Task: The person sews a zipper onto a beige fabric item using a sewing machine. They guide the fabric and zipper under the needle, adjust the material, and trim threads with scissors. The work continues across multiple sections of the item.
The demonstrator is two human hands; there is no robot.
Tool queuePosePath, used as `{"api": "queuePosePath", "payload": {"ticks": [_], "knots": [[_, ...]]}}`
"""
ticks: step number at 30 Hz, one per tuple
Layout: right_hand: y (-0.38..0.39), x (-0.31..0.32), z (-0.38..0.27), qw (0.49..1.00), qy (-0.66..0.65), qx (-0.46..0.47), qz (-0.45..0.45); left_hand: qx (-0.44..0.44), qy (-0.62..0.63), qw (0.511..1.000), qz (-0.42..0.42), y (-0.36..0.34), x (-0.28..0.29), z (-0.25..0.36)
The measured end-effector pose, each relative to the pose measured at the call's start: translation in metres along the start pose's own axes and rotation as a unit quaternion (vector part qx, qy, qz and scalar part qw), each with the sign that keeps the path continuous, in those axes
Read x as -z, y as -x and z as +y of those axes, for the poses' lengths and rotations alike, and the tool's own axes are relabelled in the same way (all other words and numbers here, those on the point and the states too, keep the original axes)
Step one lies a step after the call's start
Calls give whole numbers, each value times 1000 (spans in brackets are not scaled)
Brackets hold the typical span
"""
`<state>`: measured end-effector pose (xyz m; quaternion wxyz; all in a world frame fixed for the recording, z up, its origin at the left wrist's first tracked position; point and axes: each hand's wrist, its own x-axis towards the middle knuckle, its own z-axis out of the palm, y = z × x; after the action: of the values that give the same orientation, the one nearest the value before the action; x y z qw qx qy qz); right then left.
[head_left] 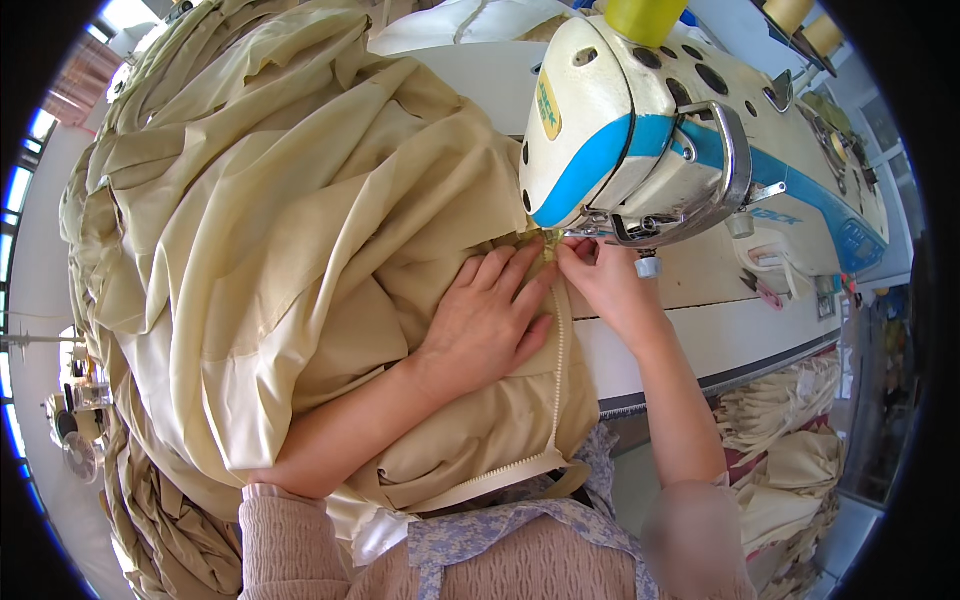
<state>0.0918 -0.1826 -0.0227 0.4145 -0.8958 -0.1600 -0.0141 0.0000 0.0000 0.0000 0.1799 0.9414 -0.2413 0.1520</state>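
A big heap of beige cloth, apparently a garment (pixel 260 220), covers the left side of the sewing table. A pale zipper (pixel 558 370) runs along its right edge, bends near my lap and reaches up to the needle area of a white and blue sewing machine (pixel 600 110). My left hand (pixel 490 310) lies flat on the cloth, fingers stretched toward the presser foot (pixel 565 235). Just right of that foot, my right hand (pixel 600 275) pinches the zipper edge between thumb and fingers. The fingertips and the machine's front casing hide the needle point.
Small thread snips (pixel 765 292) with pink handles lie on the table (pixel 690 345) right of my right forearm. More beige cloth (pixel 785 420) is piled below the table's right edge. A yellow-green container (pixel 645 18) tops the machine. Thread cones (pixel 790 14) stand at upper right.
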Motion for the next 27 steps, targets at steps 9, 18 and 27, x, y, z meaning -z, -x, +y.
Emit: {"api": "queuePosePath", "payload": {"ticks": [9, 18, 27], "knots": [[-1, -1, 1, 1000, 20, 17, 11, -3, 5, 1000, 8, -2, 0, -1], [-3, -2, 10, 999, 16, 22, 18, -5, 8, 1000, 14, -5, -2, -5], [-4, 3, -2, 996, 56, 57, 45, 1, 11, 1000, 10, -8, -2, -8]]}}
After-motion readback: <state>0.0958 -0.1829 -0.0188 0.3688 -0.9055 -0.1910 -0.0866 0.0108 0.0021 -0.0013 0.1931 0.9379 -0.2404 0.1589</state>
